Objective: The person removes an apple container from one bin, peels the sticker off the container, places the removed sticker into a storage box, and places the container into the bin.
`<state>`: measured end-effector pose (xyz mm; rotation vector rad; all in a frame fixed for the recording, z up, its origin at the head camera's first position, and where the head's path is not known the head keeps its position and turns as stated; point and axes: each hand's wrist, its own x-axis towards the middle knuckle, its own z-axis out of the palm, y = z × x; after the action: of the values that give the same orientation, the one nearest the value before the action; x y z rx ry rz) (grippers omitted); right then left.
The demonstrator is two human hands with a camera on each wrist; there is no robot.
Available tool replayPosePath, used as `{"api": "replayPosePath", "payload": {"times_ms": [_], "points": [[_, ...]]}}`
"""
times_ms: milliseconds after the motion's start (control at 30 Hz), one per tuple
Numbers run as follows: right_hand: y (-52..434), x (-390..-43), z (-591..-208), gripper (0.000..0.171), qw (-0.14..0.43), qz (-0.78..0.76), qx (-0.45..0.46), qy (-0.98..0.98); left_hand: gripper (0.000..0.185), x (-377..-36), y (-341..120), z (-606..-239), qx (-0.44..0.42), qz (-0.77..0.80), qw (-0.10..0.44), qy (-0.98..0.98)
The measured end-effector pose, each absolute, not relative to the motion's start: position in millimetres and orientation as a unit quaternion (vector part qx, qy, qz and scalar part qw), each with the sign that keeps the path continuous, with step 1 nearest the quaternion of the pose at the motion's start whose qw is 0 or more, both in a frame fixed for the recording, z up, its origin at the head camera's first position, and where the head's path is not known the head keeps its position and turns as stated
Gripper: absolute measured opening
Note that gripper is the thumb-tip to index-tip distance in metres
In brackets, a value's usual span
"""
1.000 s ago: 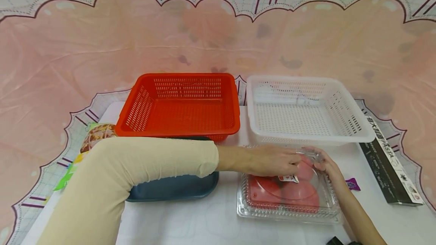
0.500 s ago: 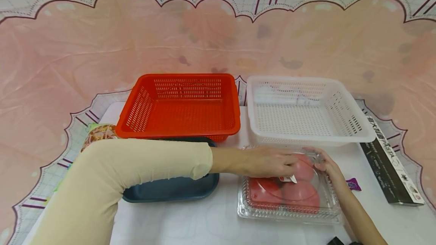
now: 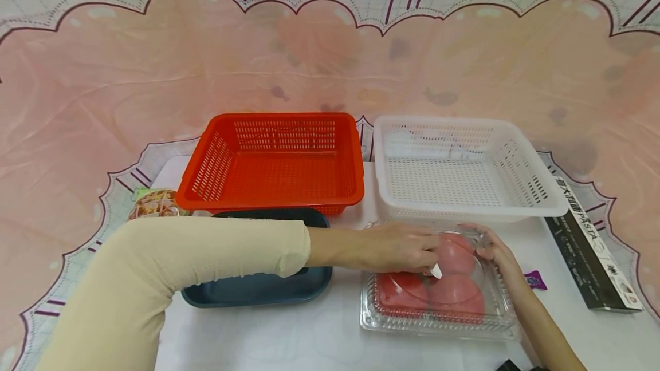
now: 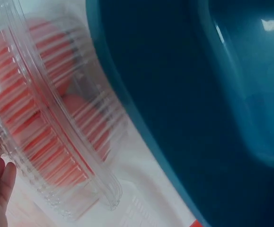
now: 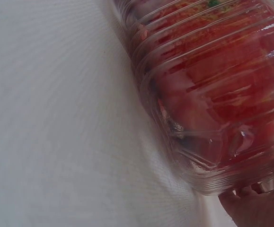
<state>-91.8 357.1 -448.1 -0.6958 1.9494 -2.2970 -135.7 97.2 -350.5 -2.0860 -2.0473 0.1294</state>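
Observation:
A clear plastic clamshell box (image 3: 495, 314) with several red tomatoes (image 3: 456, 296) inside stands on the white table. Its lid is down. My left hand (image 3: 397, 247) reaches across from the left and pinches a small white label (image 3: 435, 271), which curls up off the lid by the fingertips. At the far right corner, my right hand (image 3: 495, 252) grips the box, thumb on the lid and fingers behind the rim. In the left wrist view the box's ribbed side shows, with some fingers (image 4: 4, 184) at the left edge. Tomatoes fill the right wrist view behind clear plastic.
Under the left sleeve lies a dark blue tray (image 3: 258, 293). A red basket (image 3: 286, 199) and a white basket (image 3: 474, 208) stand behind. To the right are a black pasta box (image 3: 593, 268) and a purple packet (image 3: 535, 280); a food bag (image 3: 157, 204) lies left.
My left hand and forearm have shifted a little to the left. The label now stands up from the lid and less of its face shows. My right hand stays on the corner.

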Motion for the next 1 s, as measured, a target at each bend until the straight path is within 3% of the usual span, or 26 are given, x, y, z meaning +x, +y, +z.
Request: {"api": "replayPosePath", "payload": {"times_ms": [267,500,867,1000], "points": [[357,-87,-448,0.069,0.024,-0.738,-0.159,0.656,0.014,-132,83,-351,-0.689,-0.017,0.063,-0.721],[359,-94,-450,0.067,0.009,-0.725,-0.227,0.651,0.012,-132,71,-350,-0.686,-0.099,0.041,-0.720],[355,-85,-444,0.063,0.030,-0.746,-0.139,0.651,0.031,-125,64,-343,-0.580,-0.273,-0.094,-0.762],[353,-81,-443,0.064,0.019,-0.738,-0.111,0.666,0.021,-120,54,-337,-0.526,-0.338,-0.125,-0.770]]}}
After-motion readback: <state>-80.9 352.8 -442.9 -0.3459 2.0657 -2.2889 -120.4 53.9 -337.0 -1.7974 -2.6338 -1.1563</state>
